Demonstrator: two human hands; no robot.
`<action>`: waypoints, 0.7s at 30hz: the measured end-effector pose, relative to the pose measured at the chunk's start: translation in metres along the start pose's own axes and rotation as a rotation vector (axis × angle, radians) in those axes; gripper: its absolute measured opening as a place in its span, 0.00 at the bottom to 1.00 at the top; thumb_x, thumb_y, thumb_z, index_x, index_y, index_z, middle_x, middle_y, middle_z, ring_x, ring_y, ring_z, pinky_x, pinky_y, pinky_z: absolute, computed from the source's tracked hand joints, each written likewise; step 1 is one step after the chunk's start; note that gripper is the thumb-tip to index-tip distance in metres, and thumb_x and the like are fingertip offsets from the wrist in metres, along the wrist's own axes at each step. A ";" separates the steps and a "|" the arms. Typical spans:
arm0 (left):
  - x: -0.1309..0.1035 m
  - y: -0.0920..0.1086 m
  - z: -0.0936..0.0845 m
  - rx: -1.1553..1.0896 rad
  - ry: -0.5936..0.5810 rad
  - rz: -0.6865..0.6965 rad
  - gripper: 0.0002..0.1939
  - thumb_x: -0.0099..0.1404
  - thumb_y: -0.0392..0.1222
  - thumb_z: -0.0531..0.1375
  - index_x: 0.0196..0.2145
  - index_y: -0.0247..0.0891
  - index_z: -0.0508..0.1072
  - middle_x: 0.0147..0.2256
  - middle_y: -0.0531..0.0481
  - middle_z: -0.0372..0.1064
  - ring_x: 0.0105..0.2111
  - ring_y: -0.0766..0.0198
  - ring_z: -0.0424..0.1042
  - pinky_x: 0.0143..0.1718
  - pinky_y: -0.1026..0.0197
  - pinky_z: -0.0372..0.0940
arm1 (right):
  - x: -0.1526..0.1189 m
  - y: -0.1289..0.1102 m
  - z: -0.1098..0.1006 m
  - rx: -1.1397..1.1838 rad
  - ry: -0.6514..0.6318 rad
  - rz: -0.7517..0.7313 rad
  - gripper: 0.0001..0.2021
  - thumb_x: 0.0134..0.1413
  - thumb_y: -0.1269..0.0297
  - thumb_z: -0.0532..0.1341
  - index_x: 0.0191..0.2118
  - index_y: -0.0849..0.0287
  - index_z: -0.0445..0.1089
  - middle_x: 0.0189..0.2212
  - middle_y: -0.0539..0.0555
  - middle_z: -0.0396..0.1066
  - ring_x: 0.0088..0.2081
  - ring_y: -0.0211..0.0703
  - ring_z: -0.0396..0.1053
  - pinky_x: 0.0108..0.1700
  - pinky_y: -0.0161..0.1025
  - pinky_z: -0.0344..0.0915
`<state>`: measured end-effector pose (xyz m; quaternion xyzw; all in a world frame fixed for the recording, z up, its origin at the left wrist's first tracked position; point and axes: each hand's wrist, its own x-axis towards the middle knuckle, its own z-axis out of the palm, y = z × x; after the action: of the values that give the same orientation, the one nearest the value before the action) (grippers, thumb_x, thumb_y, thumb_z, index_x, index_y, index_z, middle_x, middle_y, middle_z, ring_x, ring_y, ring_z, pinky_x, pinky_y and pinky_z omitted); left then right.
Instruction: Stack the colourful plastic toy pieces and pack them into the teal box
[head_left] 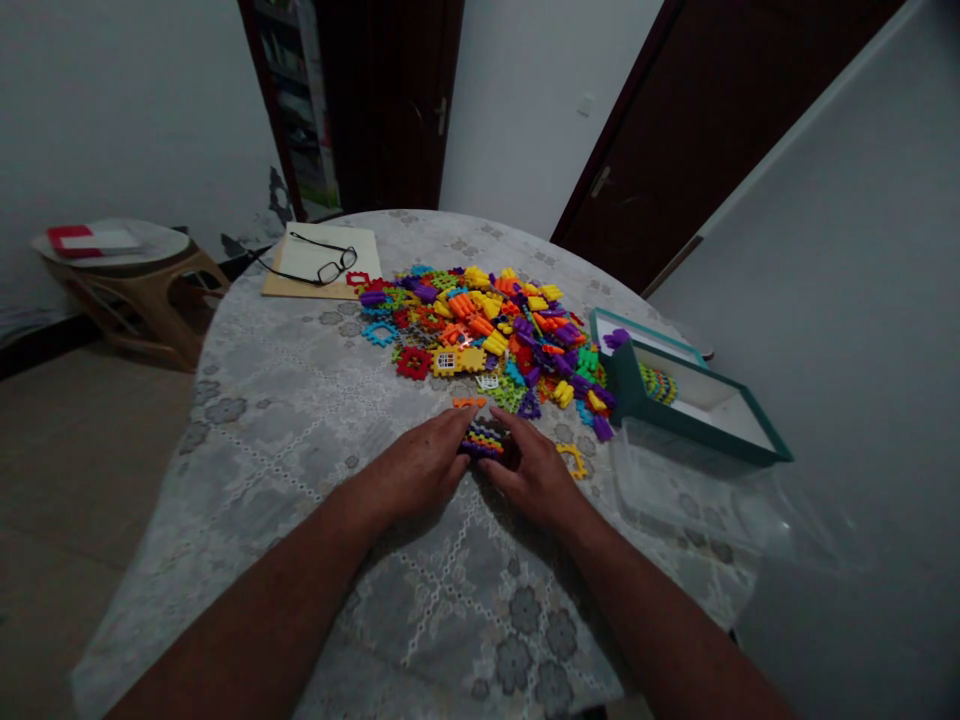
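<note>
My left hand [421,468] and my right hand [534,472] meet over a small stack of joined plastic pieces [482,438], striped purple, yellow and orange. Both hands grip it from either side, low over the table. Just beyond lies a big heap of colourful interlocking plastic pieces [487,335]. A single orange piece [469,402] lies right past my fingertips, and a yellow ring-shaped piece [574,460] sits beside my right hand.
A teal open box [679,395] with a few pieces inside stands at the right. Black glasses [330,268] rest on a notepad [319,260] at the table's far side. The round table has a patterned cloth [300,420]. A low wooden stool [142,290] stands at left.
</note>
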<state>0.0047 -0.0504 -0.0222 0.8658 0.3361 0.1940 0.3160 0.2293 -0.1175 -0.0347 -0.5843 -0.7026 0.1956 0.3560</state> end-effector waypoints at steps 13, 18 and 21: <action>0.000 -0.008 0.007 -0.060 -0.003 -0.012 0.47 0.68 0.31 0.56 0.82 0.48 0.52 0.72 0.37 0.72 0.69 0.45 0.75 0.68 0.40 0.70 | 0.000 -0.001 0.007 -0.051 -0.017 -0.053 0.31 0.64 0.66 0.68 0.72 0.53 0.70 0.63 0.62 0.79 0.60 0.55 0.80 0.63 0.54 0.76; 0.001 -0.011 0.009 -0.061 -0.015 -0.019 0.46 0.70 0.33 0.56 0.82 0.47 0.53 0.67 0.37 0.78 0.62 0.44 0.80 0.64 0.41 0.73 | 0.003 -0.006 0.004 -0.074 -0.049 -0.075 0.24 0.63 0.68 0.67 0.64 0.54 0.73 0.58 0.61 0.81 0.56 0.55 0.79 0.61 0.52 0.75; 0.003 -0.014 0.007 -0.039 -0.018 0.002 0.41 0.74 0.36 0.55 0.82 0.49 0.55 0.68 0.38 0.77 0.63 0.45 0.80 0.65 0.40 0.72 | 0.003 -0.011 0.004 -0.123 -0.075 -0.045 0.22 0.59 0.69 0.66 0.60 0.55 0.74 0.53 0.60 0.81 0.50 0.54 0.79 0.55 0.49 0.75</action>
<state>0.0044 -0.0438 -0.0364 0.8614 0.3286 0.1931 0.3357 0.2188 -0.1168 -0.0292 -0.5813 -0.7390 0.1658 0.2973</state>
